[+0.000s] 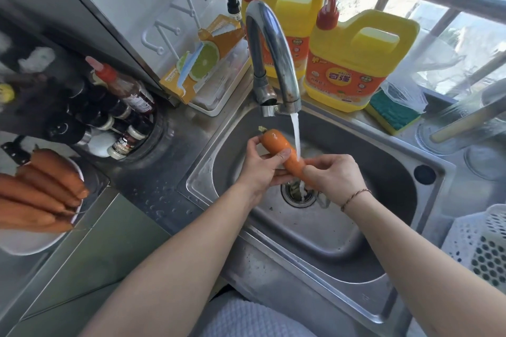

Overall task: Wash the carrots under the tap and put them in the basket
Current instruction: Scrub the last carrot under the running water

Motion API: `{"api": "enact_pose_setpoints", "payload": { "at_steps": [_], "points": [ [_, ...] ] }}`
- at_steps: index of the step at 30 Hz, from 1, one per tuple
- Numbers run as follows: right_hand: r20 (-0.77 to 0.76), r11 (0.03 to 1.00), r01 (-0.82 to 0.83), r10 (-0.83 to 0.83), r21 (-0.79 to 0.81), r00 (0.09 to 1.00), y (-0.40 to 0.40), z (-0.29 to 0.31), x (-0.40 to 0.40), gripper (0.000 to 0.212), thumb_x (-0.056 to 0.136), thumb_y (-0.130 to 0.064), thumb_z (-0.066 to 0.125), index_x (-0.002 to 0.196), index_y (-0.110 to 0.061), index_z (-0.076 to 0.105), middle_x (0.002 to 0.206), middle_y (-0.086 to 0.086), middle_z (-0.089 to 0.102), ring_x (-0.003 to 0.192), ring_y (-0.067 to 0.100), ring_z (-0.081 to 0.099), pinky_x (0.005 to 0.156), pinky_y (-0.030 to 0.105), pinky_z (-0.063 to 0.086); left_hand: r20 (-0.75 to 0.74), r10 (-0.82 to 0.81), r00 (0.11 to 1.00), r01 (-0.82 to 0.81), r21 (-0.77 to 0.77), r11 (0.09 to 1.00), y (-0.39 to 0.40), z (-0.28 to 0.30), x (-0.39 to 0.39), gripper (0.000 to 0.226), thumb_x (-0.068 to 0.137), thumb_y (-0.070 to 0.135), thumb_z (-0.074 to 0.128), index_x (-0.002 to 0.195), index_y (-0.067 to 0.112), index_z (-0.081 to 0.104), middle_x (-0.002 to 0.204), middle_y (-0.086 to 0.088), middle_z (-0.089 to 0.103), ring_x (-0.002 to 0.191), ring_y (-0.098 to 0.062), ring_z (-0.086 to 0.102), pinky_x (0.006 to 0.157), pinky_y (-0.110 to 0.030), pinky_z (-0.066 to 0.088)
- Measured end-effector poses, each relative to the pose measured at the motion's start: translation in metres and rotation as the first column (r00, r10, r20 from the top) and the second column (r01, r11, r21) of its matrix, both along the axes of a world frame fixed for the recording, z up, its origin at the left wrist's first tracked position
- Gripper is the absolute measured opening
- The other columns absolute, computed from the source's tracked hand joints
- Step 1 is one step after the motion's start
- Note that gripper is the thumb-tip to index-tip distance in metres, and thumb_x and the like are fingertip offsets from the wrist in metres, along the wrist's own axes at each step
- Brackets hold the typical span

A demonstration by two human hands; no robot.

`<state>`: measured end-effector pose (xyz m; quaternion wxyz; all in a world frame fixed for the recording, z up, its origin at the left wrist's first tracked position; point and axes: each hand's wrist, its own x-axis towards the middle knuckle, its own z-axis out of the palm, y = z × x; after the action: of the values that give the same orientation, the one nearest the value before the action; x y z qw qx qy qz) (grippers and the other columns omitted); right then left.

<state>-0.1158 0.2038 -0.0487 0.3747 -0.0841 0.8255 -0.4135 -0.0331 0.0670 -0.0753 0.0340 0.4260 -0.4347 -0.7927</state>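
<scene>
An orange carrot point(276, 145) is held over the steel sink point(405, 189), under the stream of water from the curved tap point(271, 46). My left hand point(260, 169) grips its thick stem end, thumb on top. My right hand point(334, 178) grips its thin end. Several more carrots point(41, 191) lie on a white plate point(24, 243) at the far left. A white perforated basket point(482, 243) stands at the right edge, beside the sink.
Two yellow detergent jugs point(353, 63) and a green-yellow sponge point(394, 115) stand behind the tap on the window ledge. Sauce bottles and spice jars point(120, 115) crowd the counter on the left. The sink drain point(298, 194) lies below the hands.
</scene>
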Motion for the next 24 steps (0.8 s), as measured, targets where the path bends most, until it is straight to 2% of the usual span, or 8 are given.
{"api": "enact_pose_setpoints", "payload": {
  "at_steps": [4, 7, 9, 13, 17, 21, 22, 24],
  "points": [
    [-0.028, 1.000, 0.003, -0.003, -0.007, 1.000, -0.005, 0.001, -0.003, 0.025, 0.065, -0.052, 0.072, 0.078, -0.031, 0.077, 0.065, -0.005, 0.073, 0.062, 0.014, 0.072, 0.071, 0.039, 0.062, 0.003, 0.022, 1.000, -0.022, 0.015, 1.000, 0.000, 0.003, -0.003, 0.059, 0.092, 0.011, 0.069, 0.135, 0.027, 0.031, 0.124, -0.016, 0.059, 0.081, -0.031, 0.075, 0.068, -0.039, 0.061],
    [-0.003, 0.997, -0.029, 0.029, -0.066, 1.000, -0.003, 0.004, -0.005, 0.017, 0.078, -0.028, 0.075, 0.094, -0.024, 0.078, 0.072, 0.001, 0.076, 0.069, 0.020, 0.074, 0.073, 0.033, 0.062, -0.008, 0.028, 1.000, -0.028, 0.022, 0.999, -0.004, 0.003, -0.003, 0.058, 0.092, 0.012, 0.069, 0.134, 0.029, 0.032, 0.125, -0.016, 0.059, 0.084, -0.033, 0.074, 0.069, -0.039, 0.061],
    [0.008, 0.991, -0.062, 0.063, -0.114, 0.998, 0.002, 0.003, -0.007, 0.022, 0.082, -0.015, 0.076, 0.104, -0.016, 0.076, 0.080, 0.002, 0.077, 0.073, 0.023, 0.074, 0.076, 0.029, 0.061, -0.018, 0.025, 1.000, -0.025, 0.027, 0.999, -0.007, 0.002, -0.004, 0.056, 0.093, 0.012, 0.068, 0.134, 0.027, 0.033, 0.121, -0.015, 0.063, 0.088, -0.033, 0.073, 0.076, -0.042, 0.061],
    [0.130, 0.987, -0.008, 0.029, -0.161, 0.991, 0.009, 0.002, -0.006, 0.027, 0.081, -0.008, 0.078, 0.108, -0.009, 0.074, 0.083, 0.005, 0.077, 0.071, 0.024, 0.074, 0.071, 0.027, 0.061, -0.033, 0.078, 0.996, -0.075, 0.102, 0.992, -0.017, 0.006, -0.008, 0.047, 0.096, 0.019, 0.063, 0.138, 0.011, 0.043, 0.110, -0.013, 0.066, 0.092, -0.028, 0.070, 0.081, -0.043, 0.060],
    [0.087, 0.993, 0.075, -0.067, -0.096, 0.994, 0.002, 0.008, -0.001, 0.016, 0.081, -0.022, 0.079, 0.093, -0.013, 0.074, 0.078, 0.003, 0.076, 0.056, 0.018, 0.070, 0.056, 0.024, 0.057, -0.031, 0.094, 0.995, -0.089, 0.151, 0.985, -0.020, 0.008, -0.010, 0.040, 0.096, 0.016, 0.061, 0.135, 0.009, 0.053, 0.098, -0.009, 0.071, 0.087, -0.024, 0.071, 0.077, -0.041, 0.062],
    [-0.031, 0.991, 0.093, -0.090, 0.099, 0.995, -0.013, 0.009, 0.000, 0.044, 0.065, -0.063, 0.074, 0.074, -0.020, 0.070, 0.062, 0.000, 0.072, 0.055, 0.016, 0.069, 0.060, 0.032, 0.058, -0.030, 0.101, 0.994, -0.096, 0.142, 0.985, -0.011, 0.010, -0.013, 0.041, 0.095, 0.013, 0.062, 0.133, 0.000, 0.053, 0.093, -0.013, 0.072, 0.077, -0.024, 0.073, 0.072, -0.039, 0.063],
    [-0.042, 0.987, 0.082, -0.077, 0.135, 0.996, -0.015, 0.010, -0.001, 0.047, 0.062, -0.067, 0.071, 0.074, -0.021, 0.069, 0.060, -0.001, 0.071, 0.058, 0.017, 0.070, 0.063, 0.034, 0.059, -0.030, 0.111, 0.993, -0.106, 0.142, 0.984, -0.012, 0.010, -0.013, 0.041, 0.095, 0.012, 0.062, 0.133, 0.000, 0.053, 0.094, -0.013, 0.071, 0.076, -0.024, 0.073, 0.070, -0.039, 0.063],
    [-0.005, 0.994, 0.045, -0.045, 0.095, 0.999, -0.015, 0.013, -0.004, 0.035, 0.069, -0.055, 0.073, 0.077, -0.022, 0.073, 0.061, 0.003, 0.072, 0.063, 0.017, 0.071, 0.071, 0.037, 0.061, -0.022, 0.142, 0.990, -0.137, 0.143, 0.980, -0.018, 0.009, -0.013, 0.045, 0.095, 0.012, 0.063, 0.136, 0.000, 0.051, 0.097, -0.013, 0.070, 0.082, -0.025, 0.072, 0.070, -0.040, 0.062]
  ]
}}
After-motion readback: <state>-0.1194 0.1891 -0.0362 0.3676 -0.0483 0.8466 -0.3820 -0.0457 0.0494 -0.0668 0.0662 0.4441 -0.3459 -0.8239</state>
